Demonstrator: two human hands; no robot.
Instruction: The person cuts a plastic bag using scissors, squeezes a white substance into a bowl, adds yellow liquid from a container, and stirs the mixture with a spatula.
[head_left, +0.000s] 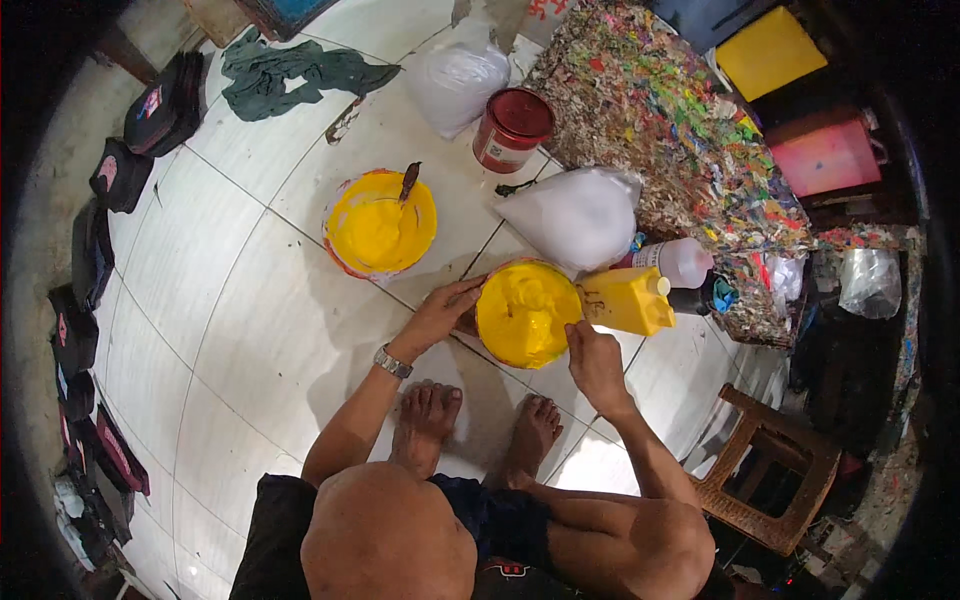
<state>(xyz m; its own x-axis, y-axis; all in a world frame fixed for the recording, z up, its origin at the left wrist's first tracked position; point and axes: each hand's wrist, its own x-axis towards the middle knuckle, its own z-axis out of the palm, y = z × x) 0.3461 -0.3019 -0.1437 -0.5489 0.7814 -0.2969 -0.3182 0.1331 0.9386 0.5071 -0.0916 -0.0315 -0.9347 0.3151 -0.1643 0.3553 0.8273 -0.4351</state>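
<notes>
A round tub (480,330) full of thick yellow paint (525,312) stands on the floor in front of my feet. My left hand (442,318), with a metal watch on its wrist, grips the tub's left side. At the right rim my right hand (597,368) is closed, fingers pinched together. Whatever it holds is hidden by the fingers. The paint's surface is swirled and heaped in the middle. Farther left, a paint-smeared bowl (380,225) holds more yellow paint, with a dark-handled tool (409,182) leaning in it.
A yellow jerrycan (630,301) lies close right of the tub. Beyond are a white-filled plastic bag (575,217), a red can (513,130) and another bag (458,82). A paint-crusted surface (660,130) spans the far right. A brown stool (770,470) is at right; dark printed pieces (92,255) line the left.
</notes>
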